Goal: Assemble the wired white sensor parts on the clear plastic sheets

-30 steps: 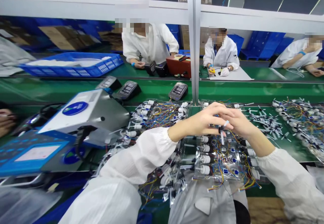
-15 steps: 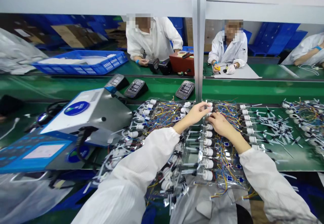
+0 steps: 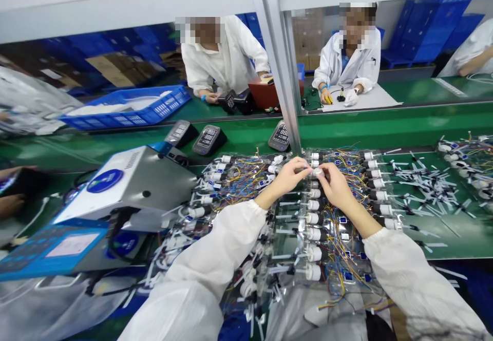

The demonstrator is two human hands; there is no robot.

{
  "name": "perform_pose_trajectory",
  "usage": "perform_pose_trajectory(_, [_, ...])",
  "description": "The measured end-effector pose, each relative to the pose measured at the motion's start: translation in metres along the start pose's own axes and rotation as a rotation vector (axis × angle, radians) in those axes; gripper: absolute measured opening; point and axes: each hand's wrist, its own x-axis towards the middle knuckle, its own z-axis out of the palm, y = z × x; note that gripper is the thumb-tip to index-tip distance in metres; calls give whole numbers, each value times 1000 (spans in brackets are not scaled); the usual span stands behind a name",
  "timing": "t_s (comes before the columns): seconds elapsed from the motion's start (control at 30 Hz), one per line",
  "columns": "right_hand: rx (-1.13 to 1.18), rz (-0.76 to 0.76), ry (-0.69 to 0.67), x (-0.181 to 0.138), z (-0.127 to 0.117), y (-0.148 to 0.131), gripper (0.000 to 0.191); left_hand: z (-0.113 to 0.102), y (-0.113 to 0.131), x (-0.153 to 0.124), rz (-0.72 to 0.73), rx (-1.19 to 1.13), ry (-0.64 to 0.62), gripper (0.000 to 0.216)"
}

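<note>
My left hand [image 3: 287, 176] and my right hand [image 3: 333, 184] meet above the top of a row of white cylindrical fittings [image 3: 314, 233]. The fingers of my right hand close on a small white fitting [image 3: 317, 172], and my left fingertips sit just beside it. Whether my left hand grips anything is hidden. Below my wrists, a tangle of yellow, blue and red wires [image 3: 342, 251] lies on clear plastic sheeting [image 3: 287, 238]. White sleeves cover both my forearms.
A grey and blue machine [image 3: 127, 187] with a lit panel stands to my left. Several digital display units [image 3: 210, 139] sit beyond it on the green bench. Loose white tubes [image 3: 427, 189] lie to the right. A metal upright [image 3: 285, 89] rises ahead, with co-workers across the line.
My right hand has moved up and closer to my left, and my fingers have drawn together over the fitting. The whole view has tilted and shifted with my head.
</note>
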Motion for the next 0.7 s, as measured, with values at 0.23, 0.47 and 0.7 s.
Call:
perform_pose_trajectory(0.23, [150, 140, 60, -2, 3, 1, 28, 1, 7, -7, -117, -94, -104, 26])
perform_pose_trajectory(0.47, [103, 84, -19, -3, 0, -6, 25, 2, 4, -6, -98, -73, -56, 30])
perform_pose_trajectory(0.7, [76, 77, 30, -4, 2, -4, 28, 0, 5, -5, -116, -38, 30, 26])
